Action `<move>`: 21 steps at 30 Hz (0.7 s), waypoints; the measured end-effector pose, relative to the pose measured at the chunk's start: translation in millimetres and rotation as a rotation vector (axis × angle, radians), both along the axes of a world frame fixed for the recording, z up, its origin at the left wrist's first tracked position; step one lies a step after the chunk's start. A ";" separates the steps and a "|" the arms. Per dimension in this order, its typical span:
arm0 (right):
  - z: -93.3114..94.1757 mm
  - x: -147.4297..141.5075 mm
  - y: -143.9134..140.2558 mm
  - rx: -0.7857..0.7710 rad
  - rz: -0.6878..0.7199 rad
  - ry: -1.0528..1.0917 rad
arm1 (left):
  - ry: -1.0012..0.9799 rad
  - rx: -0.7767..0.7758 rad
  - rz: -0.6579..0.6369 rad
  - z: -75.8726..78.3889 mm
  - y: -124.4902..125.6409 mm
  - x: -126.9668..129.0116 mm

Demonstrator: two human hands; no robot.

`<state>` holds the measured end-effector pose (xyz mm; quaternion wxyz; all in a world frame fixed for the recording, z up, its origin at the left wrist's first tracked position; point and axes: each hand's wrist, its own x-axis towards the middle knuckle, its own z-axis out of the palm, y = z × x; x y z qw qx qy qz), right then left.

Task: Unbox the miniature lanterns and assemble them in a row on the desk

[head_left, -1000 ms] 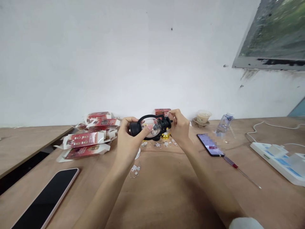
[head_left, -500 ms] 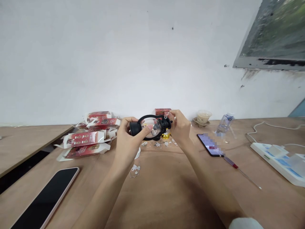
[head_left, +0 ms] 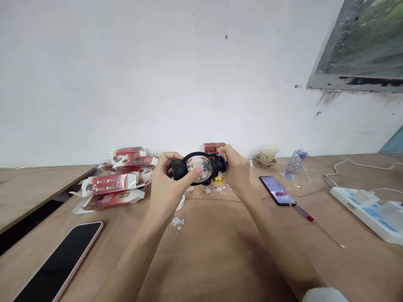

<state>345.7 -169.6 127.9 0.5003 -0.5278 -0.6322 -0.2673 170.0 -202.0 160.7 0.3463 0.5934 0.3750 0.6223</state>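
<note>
A small black lantern with a clear globe (head_left: 201, 167) lies sideways in the air above the wooden table (head_left: 220, 251). My left hand (head_left: 166, 184) grips its globe and left end cap, thumb on the glass. My right hand (head_left: 236, 167) pinches the lantern's black right end with its fingertips. Under the lantern a gold part (head_left: 218, 179) and several small white pieces (head_left: 208, 191) lie on the table.
Flattened red and white boxes (head_left: 110, 184) lie at left, a dark phone (head_left: 63, 264) at near left. A lit phone (head_left: 277, 191), a screwdriver (head_left: 317, 226), a bottle (head_left: 296, 161), a cup (head_left: 268, 154) and a white power strip (head_left: 368, 212) are at right.
My right hand has shifted slightly left and closer onto the lantern's right end. The lantern stays held between both hands at nearly the same spot.
</note>
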 end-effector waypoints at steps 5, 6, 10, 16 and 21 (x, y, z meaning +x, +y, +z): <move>9.1 -2.9 -8.8 -0.144 0.160 0.111 | 0.081 0.113 0.005 2.4 0.1 -5.0; 10.4 -4.0 -9.3 -0.151 0.223 0.168 | 0.083 0.121 -0.003 2.4 0.0 -5.0; 10.1 -2.5 -1.0 -0.179 0.528 0.469 | -0.035 0.036 -0.043 -0.3 2.7 0.6; 11.1 19.0 12.6 -0.353 0.641 0.629 | -0.019 0.021 0.069 -4.6 17.9 -2.1; 16.2 17.9 -22.8 -0.656 0.759 0.248 | 0.121 0.269 0.383 0.8 25.8 -21.1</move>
